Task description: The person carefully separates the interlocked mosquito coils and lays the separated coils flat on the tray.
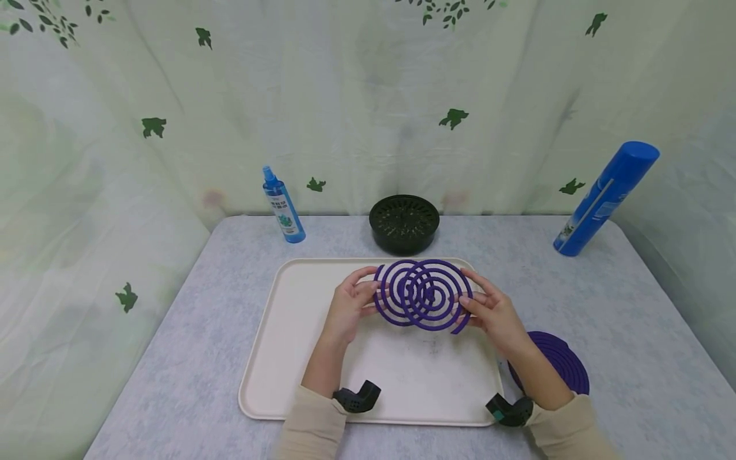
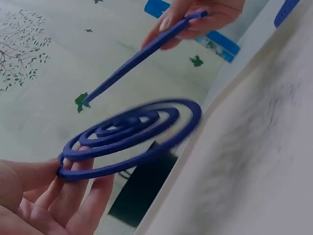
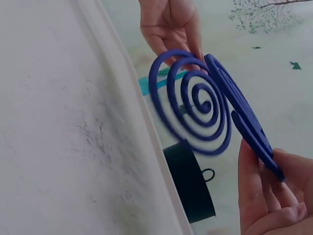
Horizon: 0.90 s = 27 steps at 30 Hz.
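Two purple mosquito coils are held up over the white tray (image 1: 310, 287), overlapping in the head view. My left hand (image 1: 347, 310) pinches the outer ring of the left coil (image 2: 93, 173) between thumb and fingers; its spiral is spread with open gaps. By its outer edge, my right hand (image 1: 496, 319) grips the right coil (image 3: 247, 110), thumb on one face and fingers behind. Both wrist views show the coils apart at their far edges, tilted at different angles. Dark specks and smudges mark the tray beneath.
A tightly wound purple coil (image 1: 558, 358) lies right of the tray, partly behind my right forearm. Behind the tray stands a black round holder (image 1: 404, 223) with a slotted top. A blue spray bottle (image 1: 284, 207) is at back left, a tall blue aerosol can (image 1: 604, 198) at back right.
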Available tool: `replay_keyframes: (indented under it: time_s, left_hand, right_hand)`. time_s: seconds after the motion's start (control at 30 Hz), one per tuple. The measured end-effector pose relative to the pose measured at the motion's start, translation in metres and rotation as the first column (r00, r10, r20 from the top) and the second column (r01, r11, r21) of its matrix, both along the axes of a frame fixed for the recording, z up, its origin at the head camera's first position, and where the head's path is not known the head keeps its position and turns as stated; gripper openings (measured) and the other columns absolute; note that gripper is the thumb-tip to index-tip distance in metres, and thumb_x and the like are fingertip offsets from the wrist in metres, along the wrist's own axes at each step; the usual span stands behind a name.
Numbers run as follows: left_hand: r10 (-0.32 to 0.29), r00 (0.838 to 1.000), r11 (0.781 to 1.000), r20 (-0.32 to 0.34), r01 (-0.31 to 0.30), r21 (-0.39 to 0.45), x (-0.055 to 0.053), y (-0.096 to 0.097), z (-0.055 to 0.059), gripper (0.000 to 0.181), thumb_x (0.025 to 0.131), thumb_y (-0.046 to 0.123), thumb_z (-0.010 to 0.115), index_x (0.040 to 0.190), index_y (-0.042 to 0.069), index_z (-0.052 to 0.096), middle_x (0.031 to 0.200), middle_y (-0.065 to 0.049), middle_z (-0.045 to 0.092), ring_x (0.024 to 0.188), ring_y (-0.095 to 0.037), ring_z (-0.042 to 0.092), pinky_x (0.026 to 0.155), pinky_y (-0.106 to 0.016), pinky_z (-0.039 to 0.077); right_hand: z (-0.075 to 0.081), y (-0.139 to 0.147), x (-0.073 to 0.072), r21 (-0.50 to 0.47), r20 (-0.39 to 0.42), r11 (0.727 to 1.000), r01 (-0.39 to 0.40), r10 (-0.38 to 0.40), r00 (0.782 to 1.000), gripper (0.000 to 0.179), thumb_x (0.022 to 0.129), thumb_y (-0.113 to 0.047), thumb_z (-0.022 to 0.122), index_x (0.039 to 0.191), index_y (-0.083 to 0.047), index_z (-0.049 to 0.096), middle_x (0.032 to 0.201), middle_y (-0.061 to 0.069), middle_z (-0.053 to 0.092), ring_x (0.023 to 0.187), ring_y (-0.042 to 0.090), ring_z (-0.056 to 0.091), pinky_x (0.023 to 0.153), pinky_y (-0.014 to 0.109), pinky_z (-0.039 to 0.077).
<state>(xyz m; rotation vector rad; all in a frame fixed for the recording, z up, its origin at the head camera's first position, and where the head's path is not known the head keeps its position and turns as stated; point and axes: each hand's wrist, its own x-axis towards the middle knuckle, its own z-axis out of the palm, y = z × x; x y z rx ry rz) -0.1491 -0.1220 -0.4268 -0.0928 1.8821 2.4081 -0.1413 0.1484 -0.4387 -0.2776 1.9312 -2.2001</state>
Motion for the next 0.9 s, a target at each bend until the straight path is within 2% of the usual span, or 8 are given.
replay_keyframes:
  time_s: [0.17,0.3,0.4,0.63,0.73,0.9]
  left_hand:
    - [0.094,0.995,0.993,-0.017,-0.096,-0.073,-0.001,-0.028,0.010,0.028,0.092,0.005,0.049,0.118,0.012,0.054,0.096,-0.011,0.064,0.078,-0.020,0.063,0.063,-0.035,0.054]
    - [0.132,0.991,0.979,-0.015,-0.132,-0.153,-0.002,-0.056,0.010,0.029,0.094,0.006,0.046,0.121,0.014,0.052,0.097,-0.009,0.064,0.080,-0.019,0.062,0.063,-0.035,0.054]
    - [0.160,0.987,0.969,0.020,-0.153,-0.192,-0.003,-0.075,0.006,0.030,0.094,0.007,0.045,0.123,0.014,0.050,0.098,-0.008,0.063,0.080,-0.017,0.062,0.062,-0.034,0.054]
    - [0.171,0.979,0.956,0.114,-0.136,-0.261,-0.007,-0.103,-0.009,0.031,0.095,0.008,0.043,0.126,0.011,0.046,0.096,-0.007,0.062,0.074,-0.013,0.060,0.059,-0.032,0.054]
    - [0.160,0.977,0.958,0.139,-0.120,-0.259,-0.009,-0.108,-0.016,0.031,0.095,0.006,0.043,0.126,0.007,0.044,0.098,-0.010,0.063,0.074,-0.014,0.060,0.060,-0.033,0.054]
    - [0.160,0.971,0.964,0.180,-0.115,-0.239,-0.011,-0.113,-0.027,0.032,0.095,0.006,0.041,0.127,0.004,0.041,0.099,-0.011,0.062,0.075,-0.012,0.061,0.062,-0.032,0.054]
  right_hand:
    - [0.004,0.004,-0.005,-0.015,-0.020,0.999,0.035,-0.035,0.999,0.055,0.091,-0.012,0.053,0.141,-0.013,0.029,0.092,-0.001,0.067,0.076,0.014,0.064,0.067,0.029,0.053]
    - [0.002,0.006,-0.010,0.005,-0.017,0.998,0.055,-0.055,0.998,0.054,0.091,-0.015,0.054,0.140,-0.014,0.032,0.093,-0.001,0.067,0.075,0.015,0.064,0.063,0.028,0.054]
    - [-0.004,0.005,-0.014,0.041,0.007,0.997,0.072,-0.072,0.997,0.053,0.090,-0.017,0.055,0.139,-0.015,0.033,0.091,-0.001,0.067,0.072,0.015,0.064,0.059,0.027,0.054]
    - [-0.017,-0.002,-0.024,0.060,0.085,0.994,0.089,-0.094,0.992,0.054,0.090,-0.009,0.054,0.139,-0.009,0.032,0.085,-0.004,0.066,0.063,0.009,0.060,0.053,0.025,0.052]
    - [-0.022,-0.006,-0.028,0.048,0.115,0.995,0.091,-0.096,0.989,0.053,0.090,-0.006,0.054,0.139,-0.008,0.032,0.084,-0.002,0.067,0.059,0.008,0.059,0.051,0.024,0.052]
    - [-0.029,-0.012,-0.033,0.023,0.144,0.997,0.078,-0.081,0.986,0.054,0.089,-0.002,0.053,0.138,-0.008,0.031,0.083,0.003,0.066,0.061,0.014,0.062,0.053,0.030,0.053]
